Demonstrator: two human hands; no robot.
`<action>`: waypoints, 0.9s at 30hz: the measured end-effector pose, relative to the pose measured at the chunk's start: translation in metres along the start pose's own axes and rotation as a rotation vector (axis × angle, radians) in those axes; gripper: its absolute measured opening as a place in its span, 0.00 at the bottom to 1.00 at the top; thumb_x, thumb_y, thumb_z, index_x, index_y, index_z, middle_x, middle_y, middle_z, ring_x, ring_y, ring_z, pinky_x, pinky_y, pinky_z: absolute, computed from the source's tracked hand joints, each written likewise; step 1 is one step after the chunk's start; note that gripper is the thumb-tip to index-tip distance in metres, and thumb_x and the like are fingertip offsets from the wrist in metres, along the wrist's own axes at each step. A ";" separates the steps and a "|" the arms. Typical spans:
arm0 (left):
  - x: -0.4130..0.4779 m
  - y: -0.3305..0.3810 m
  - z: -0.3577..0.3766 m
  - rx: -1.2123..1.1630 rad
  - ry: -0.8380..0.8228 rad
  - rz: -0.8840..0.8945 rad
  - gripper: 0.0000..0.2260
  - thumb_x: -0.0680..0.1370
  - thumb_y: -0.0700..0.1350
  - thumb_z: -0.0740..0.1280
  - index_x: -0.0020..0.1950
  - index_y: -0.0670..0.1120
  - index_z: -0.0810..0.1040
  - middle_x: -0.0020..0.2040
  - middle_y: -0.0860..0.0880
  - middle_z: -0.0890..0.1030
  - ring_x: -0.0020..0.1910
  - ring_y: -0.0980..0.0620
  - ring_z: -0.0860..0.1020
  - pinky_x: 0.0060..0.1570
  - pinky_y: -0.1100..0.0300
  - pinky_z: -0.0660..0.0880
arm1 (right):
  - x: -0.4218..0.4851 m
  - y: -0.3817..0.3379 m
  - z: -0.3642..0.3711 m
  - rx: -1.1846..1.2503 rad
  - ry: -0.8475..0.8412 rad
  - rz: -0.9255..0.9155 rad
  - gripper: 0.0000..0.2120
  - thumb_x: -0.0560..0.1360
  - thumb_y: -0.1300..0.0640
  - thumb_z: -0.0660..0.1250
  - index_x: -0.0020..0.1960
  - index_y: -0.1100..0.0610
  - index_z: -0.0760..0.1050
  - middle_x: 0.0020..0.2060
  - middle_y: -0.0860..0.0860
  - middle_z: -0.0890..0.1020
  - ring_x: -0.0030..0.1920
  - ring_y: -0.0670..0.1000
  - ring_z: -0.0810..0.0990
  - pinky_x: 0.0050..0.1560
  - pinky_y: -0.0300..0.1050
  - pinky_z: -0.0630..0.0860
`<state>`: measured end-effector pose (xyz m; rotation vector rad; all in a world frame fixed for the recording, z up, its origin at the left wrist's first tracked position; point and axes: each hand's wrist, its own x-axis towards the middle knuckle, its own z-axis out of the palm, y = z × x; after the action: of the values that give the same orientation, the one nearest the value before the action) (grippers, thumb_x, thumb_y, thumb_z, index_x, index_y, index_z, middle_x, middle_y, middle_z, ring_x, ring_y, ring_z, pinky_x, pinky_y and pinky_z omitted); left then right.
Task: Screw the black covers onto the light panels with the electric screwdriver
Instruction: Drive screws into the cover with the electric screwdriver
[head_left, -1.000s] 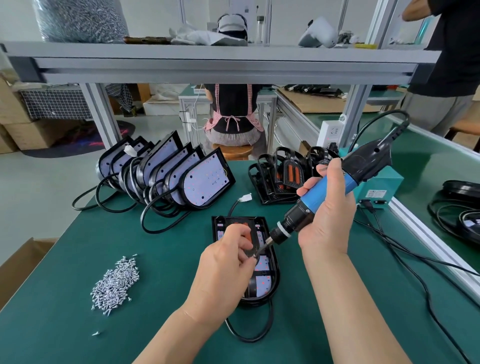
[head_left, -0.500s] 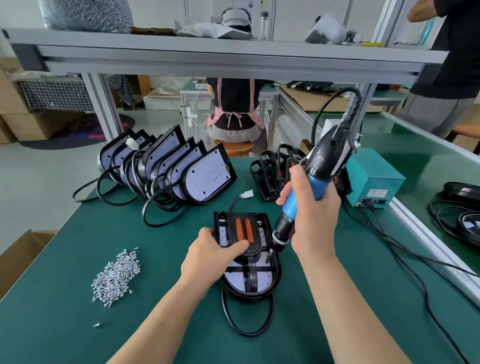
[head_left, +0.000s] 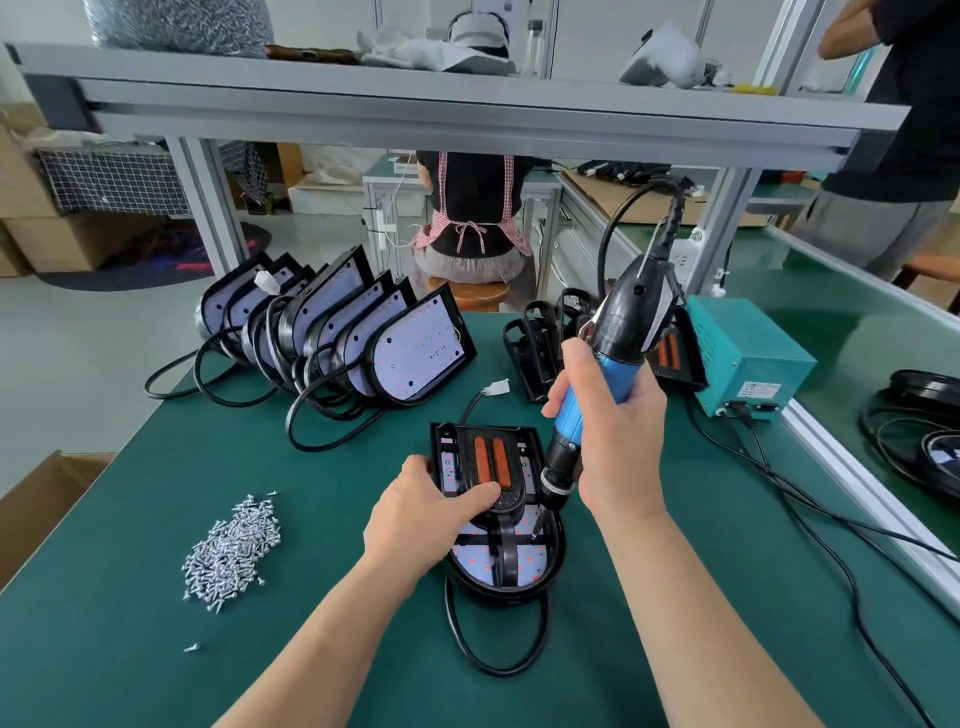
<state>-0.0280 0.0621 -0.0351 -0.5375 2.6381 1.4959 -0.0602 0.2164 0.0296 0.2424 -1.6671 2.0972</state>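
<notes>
The left hand (head_left: 423, 525) holds the black cover (head_left: 488, 457) down on the light panel (head_left: 519, 569), which lies flat mid-surface (head_left: 130, 665); its thumb presses across the cover while its fingers curl round the left edge. The right hand (head_left: 615, 441) has its fingers (head_left: 563, 392) wrapped tight around the blue grip of the electric screwdriver (head_left: 626, 327), held nearly upright, bit tip down on the panel's right side. A pile of screws (head_left: 234, 551) lies to the left.
</notes>
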 end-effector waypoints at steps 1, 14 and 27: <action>0.001 -0.001 0.001 -0.001 -0.002 0.004 0.25 0.63 0.67 0.73 0.51 0.54 0.72 0.47 0.56 0.81 0.48 0.53 0.79 0.53 0.48 0.78 | 0.001 0.000 0.001 0.003 -0.015 0.005 0.07 0.72 0.45 0.72 0.38 0.44 0.77 0.28 0.52 0.78 0.29 0.50 0.76 0.34 0.41 0.75; 0.005 -0.005 0.005 -0.091 -0.028 0.003 0.24 0.60 0.66 0.72 0.50 0.56 0.75 0.46 0.58 0.83 0.48 0.54 0.81 0.53 0.49 0.78 | 0.003 0.010 -0.006 0.033 -0.074 0.052 0.11 0.72 0.48 0.70 0.37 0.52 0.72 0.24 0.52 0.75 0.27 0.50 0.71 0.34 0.39 0.73; 0.003 -0.005 0.002 -0.132 -0.037 0.010 0.22 0.62 0.64 0.73 0.50 0.55 0.75 0.47 0.58 0.83 0.48 0.56 0.81 0.53 0.50 0.79 | 0.001 -0.012 0.001 0.123 -0.388 0.072 0.05 0.71 0.52 0.72 0.46 0.50 0.82 0.27 0.51 0.76 0.27 0.50 0.74 0.34 0.40 0.74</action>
<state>-0.0294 0.0606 -0.0406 -0.5017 2.5313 1.6753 -0.0559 0.2174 0.0412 0.6758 -1.7780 2.3211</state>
